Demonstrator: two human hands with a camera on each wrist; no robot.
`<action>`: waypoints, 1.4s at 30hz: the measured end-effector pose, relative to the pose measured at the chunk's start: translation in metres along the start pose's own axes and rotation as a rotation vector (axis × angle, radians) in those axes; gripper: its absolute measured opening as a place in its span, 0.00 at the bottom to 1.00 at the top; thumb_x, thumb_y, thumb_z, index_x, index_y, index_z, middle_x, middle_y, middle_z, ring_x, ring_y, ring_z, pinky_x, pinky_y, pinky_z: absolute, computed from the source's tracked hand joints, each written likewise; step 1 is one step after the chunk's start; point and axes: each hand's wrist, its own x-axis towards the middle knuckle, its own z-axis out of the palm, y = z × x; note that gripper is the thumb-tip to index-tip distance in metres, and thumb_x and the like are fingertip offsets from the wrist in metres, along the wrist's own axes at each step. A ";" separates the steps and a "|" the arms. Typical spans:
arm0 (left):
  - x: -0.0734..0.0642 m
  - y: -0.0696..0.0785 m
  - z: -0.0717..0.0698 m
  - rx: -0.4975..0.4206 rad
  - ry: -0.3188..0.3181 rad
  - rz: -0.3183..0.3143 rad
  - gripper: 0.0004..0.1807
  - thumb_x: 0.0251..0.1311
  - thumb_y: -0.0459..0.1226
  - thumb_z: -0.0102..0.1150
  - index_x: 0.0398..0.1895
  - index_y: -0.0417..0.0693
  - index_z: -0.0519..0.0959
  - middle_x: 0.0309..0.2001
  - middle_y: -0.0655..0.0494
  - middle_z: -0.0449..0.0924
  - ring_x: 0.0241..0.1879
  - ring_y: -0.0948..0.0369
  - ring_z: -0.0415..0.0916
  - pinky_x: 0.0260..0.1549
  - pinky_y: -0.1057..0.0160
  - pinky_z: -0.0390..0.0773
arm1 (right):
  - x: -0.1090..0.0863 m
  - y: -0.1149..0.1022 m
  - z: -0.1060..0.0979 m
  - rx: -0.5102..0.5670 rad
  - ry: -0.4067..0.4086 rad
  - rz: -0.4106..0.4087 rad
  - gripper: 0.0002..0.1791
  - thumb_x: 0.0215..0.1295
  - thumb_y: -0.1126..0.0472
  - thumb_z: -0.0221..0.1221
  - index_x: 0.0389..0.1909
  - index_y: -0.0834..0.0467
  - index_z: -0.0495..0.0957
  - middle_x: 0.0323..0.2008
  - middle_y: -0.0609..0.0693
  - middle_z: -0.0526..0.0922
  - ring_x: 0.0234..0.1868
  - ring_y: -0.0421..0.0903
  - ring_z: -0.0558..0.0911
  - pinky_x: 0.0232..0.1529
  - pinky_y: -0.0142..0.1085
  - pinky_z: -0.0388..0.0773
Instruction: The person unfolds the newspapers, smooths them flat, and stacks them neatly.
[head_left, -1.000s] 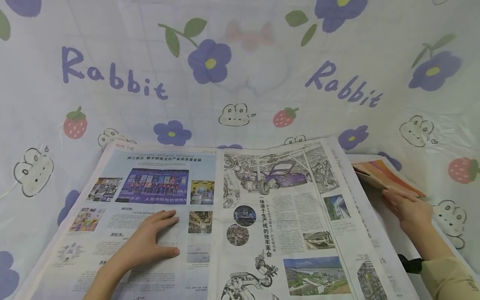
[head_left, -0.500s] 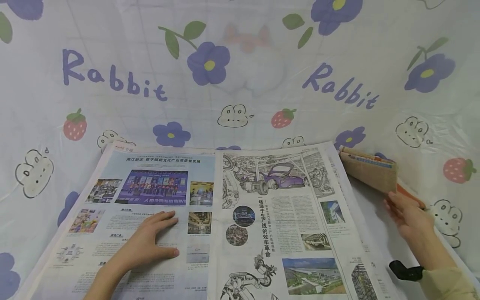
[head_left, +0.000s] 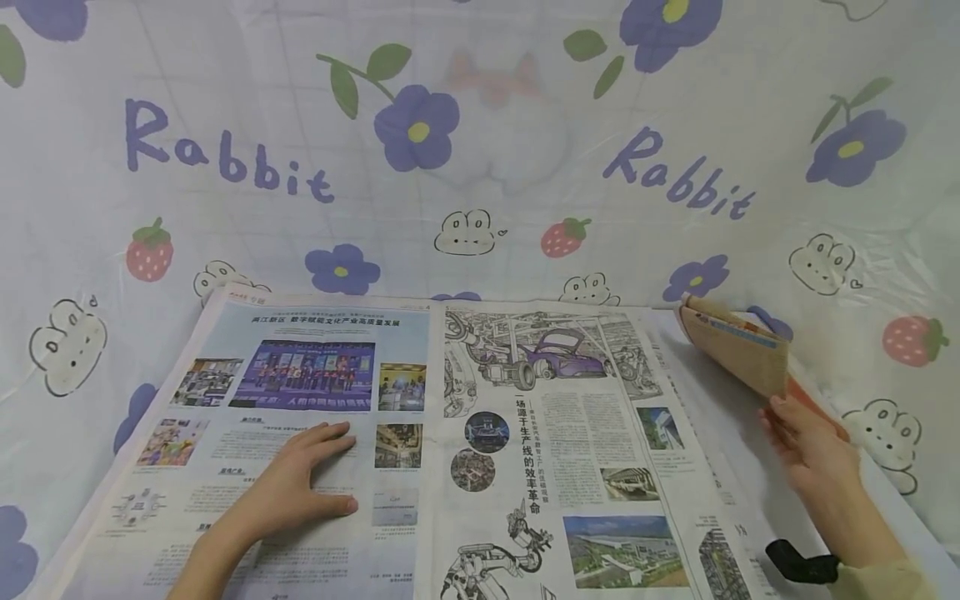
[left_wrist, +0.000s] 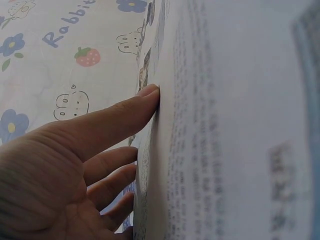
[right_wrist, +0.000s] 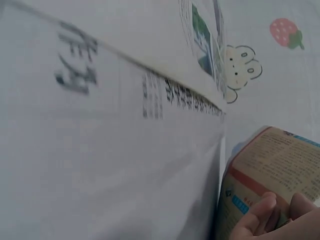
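An open newspaper (head_left: 431,533) lies spread over the surface, with a purple car on its right page. My left hand (head_left: 300,483) rests on the left page, fingers spread; in the left wrist view, the thumb (left_wrist: 125,115) touches the paper. Beside the newspaper's right edge, my right hand (head_left: 817,458) holds a thin booklet (head_left: 738,354) at its near corner. The booklet has tan printed pages and an orange part, and it tilts up off the surface. In the right wrist view, curled fingertips (right_wrist: 262,207) lie against its printed page (right_wrist: 285,160).
White sheeting (head_left: 495,158) printed with rabbits, flowers and strawberries rises behind and around the work area. White paper (head_left: 738,433) lies between the newspaper and the right hand. A black object (head_left: 802,562) sits by the right wrist.
The booklet has come out from beside the newspaper's edge and tilted up, showing its tan pages. The newspaper's right edge has settled lower. My left hand has stayed in place.
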 end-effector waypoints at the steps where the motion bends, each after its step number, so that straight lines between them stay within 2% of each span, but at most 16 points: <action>1: 0.000 0.000 0.000 -0.004 -0.002 0.001 0.45 0.42 0.50 0.79 0.63 0.36 0.74 0.68 0.40 0.65 0.69 0.36 0.52 0.63 0.32 0.51 | -0.002 0.002 -0.001 0.003 -0.040 0.011 0.10 0.66 0.75 0.59 0.33 0.60 0.86 0.33 0.52 0.84 0.35 0.47 0.85 0.41 0.33 0.81; 3: 0.000 -0.001 0.000 -0.007 -0.005 0.002 0.45 0.42 0.50 0.79 0.63 0.35 0.74 0.69 0.40 0.64 0.69 0.36 0.52 0.62 0.32 0.51 | -0.006 0.009 -0.002 0.013 -0.092 0.029 0.11 0.68 0.75 0.56 0.33 0.60 0.85 0.34 0.52 0.83 0.36 0.47 0.84 0.43 0.33 0.80; 5: 0.000 -0.001 -0.001 -0.006 -0.011 0.001 0.46 0.43 0.51 0.78 0.63 0.35 0.74 0.69 0.40 0.64 0.69 0.36 0.52 0.62 0.32 0.52 | -0.009 0.017 -0.002 0.016 -0.095 0.046 0.11 0.68 0.75 0.56 0.33 0.60 0.84 0.34 0.51 0.81 0.37 0.46 0.84 0.44 0.32 0.80; 14: 0.000 -0.002 -0.002 0.010 -0.021 0.002 0.47 0.43 0.54 0.77 0.64 0.36 0.74 0.69 0.39 0.64 0.68 0.35 0.53 0.61 0.31 0.54 | -0.030 0.054 0.017 -0.020 0.011 0.095 0.10 0.63 0.76 0.61 0.33 0.57 0.82 0.37 0.48 0.80 0.42 0.43 0.83 0.50 0.31 0.77; 20: 0.000 -0.002 -0.002 0.010 -0.025 0.002 0.47 0.42 0.54 0.77 0.63 0.36 0.74 0.68 0.39 0.64 0.68 0.35 0.53 0.60 0.30 0.54 | -0.049 0.076 0.034 -0.076 0.053 0.022 0.10 0.59 0.76 0.65 0.33 0.57 0.87 0.36 0.46 0.85 0.40 0.42 0.84 0.46 0.32 0.79; 29: 0.000 -0.004 -0.002 0.009 -0.023 0.011 0.47 0.43 0.55 0.77 0.64 0.35 0.74 0.68 0.39 0.64 0.68 0.34 0.53 0.60 0.30 0.55 | -0.073 0.104 0.054 -0.294 0.037 -0.073 0.10 0.57 0.70 0.70 0.38 0.54 0.89 0.38 0.43 0.84 0.40 0.40 0.83 0.46 0.31 0.79; 36: 0.000 -0.004 0.000 0.015 -0.018 0.016 0.47 0.42 0.55 0.77 0.63 0.36 0.74 0.68 0.39 0.65 0.68 0.34 0.54 0.60 0.30 0.55 | -0.084 0.122 0.066 -0.358 0.047 -0.090 0.09 0.55 0.70 0.71 0.37 0.56 0.89 0.36 0.44 0.86 0.38 0.40 0.84 0.46 0.32 0.79; 42: 0.001 -0.001 0.000 0.010 -0.019 0.009 0.47 0.42 0.54 0.78 0.63 0.36 0.74 0.68 0.39 0.64 0.68 0.35 0.53 0.60 0.31 0.54 | -0.093 0.132 0.071 -0.378 0.047 -0.054 0.10 0.54 0.69 0.72 0.37 0.55 0.90 0.38 0.44 0.84 0.42 0.40 0.83 0.49 0.32 0.78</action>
